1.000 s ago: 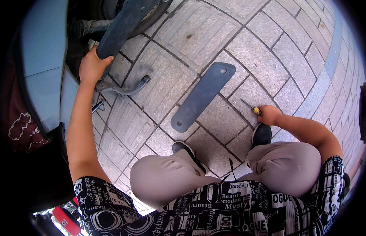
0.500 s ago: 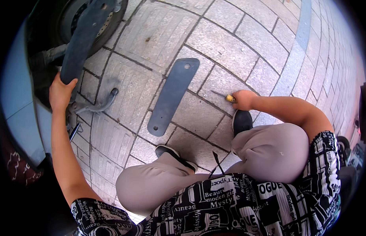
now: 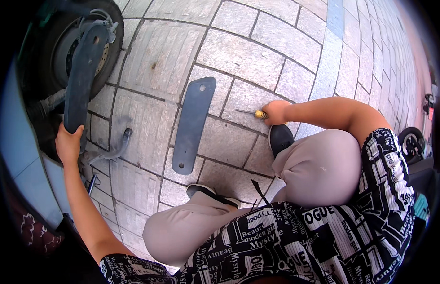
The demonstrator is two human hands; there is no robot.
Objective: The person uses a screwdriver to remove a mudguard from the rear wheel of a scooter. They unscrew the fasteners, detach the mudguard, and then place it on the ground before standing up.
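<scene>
Head view looks down on a crouching person working on grey stone paving beside a scooter's black rear wheel (image 3: 68,42). Left hand (image 3: 68,144) is curled shut around the lower end of a long dark-blue metal guard plate (image 3: 85,75) that stands up against the wheel. Right hand (image 3: 276,112) is closed on the yellow handle of a thin-shafted screwdriver (image 3: 252,112), its tip resting low on the pavers. A second flat dark-blue plate with holes at both ends (image 3: 192,125) lies on the ground between the two hands, apart from both. Holding the upright plate well seems to call for a steady grip low down so it sits flush to the wheel. A grey bent kickstand (image 3: 113,146) lies just beside the left hand and crowds that side. Open paving lies beyond the flat plate; the knees and black shoes (image 3: 280,138) hem in the near side.
</scene>
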